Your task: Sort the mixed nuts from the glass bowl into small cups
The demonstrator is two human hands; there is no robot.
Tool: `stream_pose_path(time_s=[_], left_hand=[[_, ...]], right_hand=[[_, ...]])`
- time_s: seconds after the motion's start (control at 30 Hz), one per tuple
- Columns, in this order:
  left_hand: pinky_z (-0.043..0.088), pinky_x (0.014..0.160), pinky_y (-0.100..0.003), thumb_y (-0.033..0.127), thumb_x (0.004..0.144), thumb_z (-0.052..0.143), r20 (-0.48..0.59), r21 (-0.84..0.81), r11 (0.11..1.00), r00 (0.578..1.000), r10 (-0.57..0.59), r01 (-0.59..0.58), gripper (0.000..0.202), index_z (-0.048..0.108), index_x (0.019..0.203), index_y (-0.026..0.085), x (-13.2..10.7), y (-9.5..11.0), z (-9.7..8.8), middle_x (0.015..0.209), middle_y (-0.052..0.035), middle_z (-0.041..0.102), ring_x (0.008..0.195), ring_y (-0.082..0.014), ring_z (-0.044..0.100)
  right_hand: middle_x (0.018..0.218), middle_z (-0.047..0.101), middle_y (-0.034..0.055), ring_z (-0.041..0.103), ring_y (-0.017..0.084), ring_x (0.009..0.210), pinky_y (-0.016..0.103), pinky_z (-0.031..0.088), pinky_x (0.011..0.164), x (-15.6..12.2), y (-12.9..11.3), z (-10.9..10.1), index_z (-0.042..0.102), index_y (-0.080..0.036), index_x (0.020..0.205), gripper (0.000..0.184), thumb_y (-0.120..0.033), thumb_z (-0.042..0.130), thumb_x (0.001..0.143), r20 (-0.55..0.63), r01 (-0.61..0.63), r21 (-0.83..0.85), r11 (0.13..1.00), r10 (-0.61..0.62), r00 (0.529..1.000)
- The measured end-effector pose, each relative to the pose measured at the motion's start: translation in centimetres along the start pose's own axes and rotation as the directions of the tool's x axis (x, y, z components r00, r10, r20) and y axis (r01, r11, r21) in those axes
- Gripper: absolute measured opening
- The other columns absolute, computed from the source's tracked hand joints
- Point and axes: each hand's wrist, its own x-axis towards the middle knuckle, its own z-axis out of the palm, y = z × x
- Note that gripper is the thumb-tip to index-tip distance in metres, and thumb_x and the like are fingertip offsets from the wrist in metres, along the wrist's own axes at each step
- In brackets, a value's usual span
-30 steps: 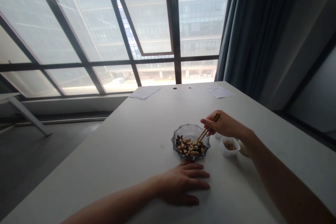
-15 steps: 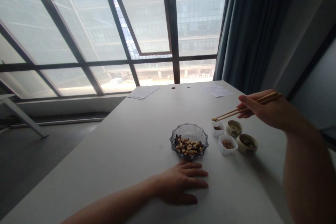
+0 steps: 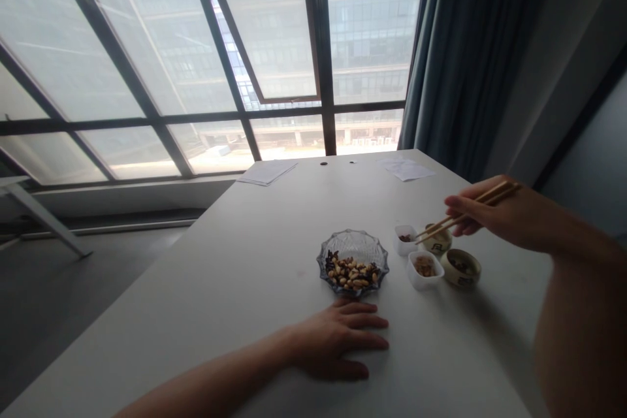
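Note:
My right hand (image 3: 490,209) grips a pair of wooden chopsticks (image 3: 470,210), their tips slanting down over the small containers. Below the tips stand a white plastic cup (image 3: 405,247) with dark bits and another white cup (image 3: 426,279) with brownish pieces. Partly behind the chopsticks is a beige ceramic cup (image 3: 438,247); a second beige cup (image 3: 460,277) with dark contents sits nearer. My left hand (image 3: 343,341) lies flat, fingers spread, just in front of a ridged glass bowl (image 3: 360,245) holding mixed nuts and dark pieces (image 3: 355,274). Whether the tips hold anything, I cannot make out.
The white table (image 3: 235,287) reaches toward large windows. Paper sheets (image 3: 267,173) lie at its far left, more paper (image 3: 407,168) at the far right. A dark curtain (image 3: 455,59) hangs on the right, and another table's leg (image 3: 49,222) stands at left.
The chopstick tips have dropped and shifted right, from above the far white cup to between the white cups and the far beige cup. The nut-sized piece at the tips no longer shows. My left hand stayed still.

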Motion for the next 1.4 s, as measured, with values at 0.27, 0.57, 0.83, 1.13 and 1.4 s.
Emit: stream_pose_path(time_s=[0.27,0.57,0.83,1.13,1.4], left_hand=[[0.031,0.123,-0.048,0.053,0.098,0.06,-0.013,0.016,1.0,1.0,0.016,-0.016,0.057,0.053,0.149,0.028,0.0,-0.1,0.1,0.16,-0.0055,0.047,0.149,-0.0338,0.04],[0.031,0.123,-0.048,0.051,0.099,0.059,-0.028,0.022,0.999,0.999,0.03,-0.03,0.056,0.052,0.15,0.029,-0.1,-0.2,0.2,0.16,-0.0051,0.048,0.149,-0.0339,0.039],[0.031,0.123,-0.049,0.051,0.099,0.058,-0.038,0.012,0.999,0.999,0.032,-0.031,0.055,0.052,0.15,0.03,-0.1,-0.3,0.3,0.159,-0.0053,0.048,0.149,-0.0341,0.04],[0.03,0.123,-0.048,0.054,0.1,0.056,-0.033,0.013,1.0,0.999,0.026,-0.025,0.056,0.053,0.149,0.029,-0.1,-0.4,0.5,0.16,-0.0043,0.047,0.15,-0.0331,0.039],[0.029,0.123,-0.047,0.052,0.099,0.058,-0.028,0.023,0.999,0.999,0.025,-0.024,0.056,0.052,0.15,0.029,-0.1,-0.5,0.6,0.161,-0.0041,0.046,0.15,-0.0327,0.038]], right_hand=[[0.07,0.078,0.009,0.076,0.025,0.063,0.029,0.059,0.053,1.2,-1.1,5.1,0.076,-0.017,0.077,0.049,-0.064,0.068,0.089,0.164,0.026,-0.006,1.0,-0.025,0.986],[0.065,0.073,0.0056,0.07,0.019,0.06,0.024,0.049,0.053,1.6,-1.5,9.5,0.071,-0.016,0.072,0.045,-0.056,0.066,0.093,0.456,0.063,-0.05,0.997,-0.033,0.89],[0.066,0.074,0.0072,0.071,0.02,0.06,0.025,0.05,0.053,1.7,-1.1,10.9,0.07,-0.015,0.071,0.048,-0.058,0.066,0.092,0.489,0.048,-0.059,0.997,-0.013,0.872],[0.067,0.075,0.0071,0.073,0.021,0.063,0.026,0.052,0.054,1.7,-1.0,10.5,0.068,-0.016,0.067,0.049,-0.057,0.066,0.094,0.464,0.066,-0.041,0.997,-0.039,0.885],[0.067,0.075,0.0073,0.073,0.021,0.063,0.027,0.053,0.055,1.8,-0.7,10.4,0.066,-0.016,0.067,0.048,-0.056,0.066,0.093,0.465,0.063,-0.049,0.997,-0.033,0.884]])
